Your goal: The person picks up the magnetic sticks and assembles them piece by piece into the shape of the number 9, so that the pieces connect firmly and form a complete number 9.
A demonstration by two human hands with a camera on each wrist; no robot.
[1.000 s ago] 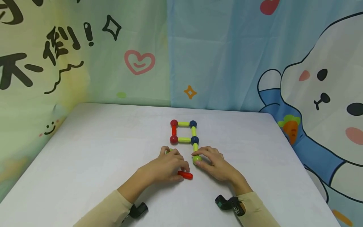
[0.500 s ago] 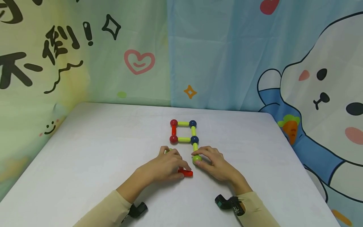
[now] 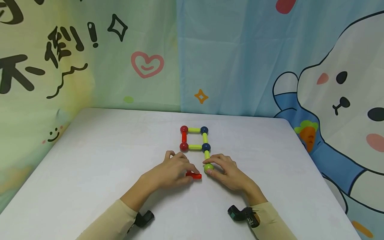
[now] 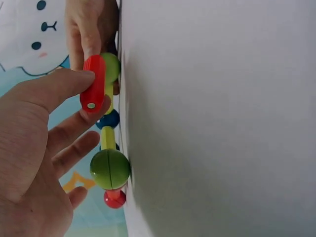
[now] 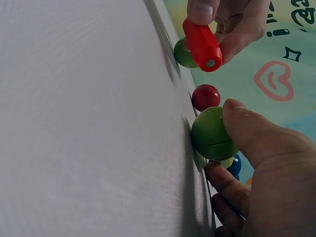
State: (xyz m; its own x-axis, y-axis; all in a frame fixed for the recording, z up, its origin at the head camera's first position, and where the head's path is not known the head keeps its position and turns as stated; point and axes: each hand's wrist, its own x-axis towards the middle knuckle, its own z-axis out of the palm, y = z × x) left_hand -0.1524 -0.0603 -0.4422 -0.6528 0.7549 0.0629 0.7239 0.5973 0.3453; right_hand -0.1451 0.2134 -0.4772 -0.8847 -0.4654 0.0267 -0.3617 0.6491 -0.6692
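My left hand (image 3: 174, 170) pinches a red magnetic rod (image 4: 94, 84) between thumb and finger; a small metal end shows on it. My right hand (image 3: 228, 173) grips a green ball (image 5: 215, 133) with thumb and fingers. That ball sits on the near end of a yellow-green rod (image 3: 207, 154) running from a blue ball (image 3: 206, 147). Beyond the hands lies a flat square of rods and balls, with a red rod (image 3: 184, 137) between two red balls on its left side. A second green ball (image 4: 109, 169) lies by my left fingers, hidden by that hand in the head view.
The white table (image 3: 99, 160) runs back to a printed curtain (image 3: 222, 66) with a cartoon bear on the right. Each wrist carries a small black camera, such as the right one (image 3: 244, 215).
My left hand has moved slightly away from me and left, carrying the red rod. The green ball glimpsed past its fingers is now covered. My right hand keeps its place.
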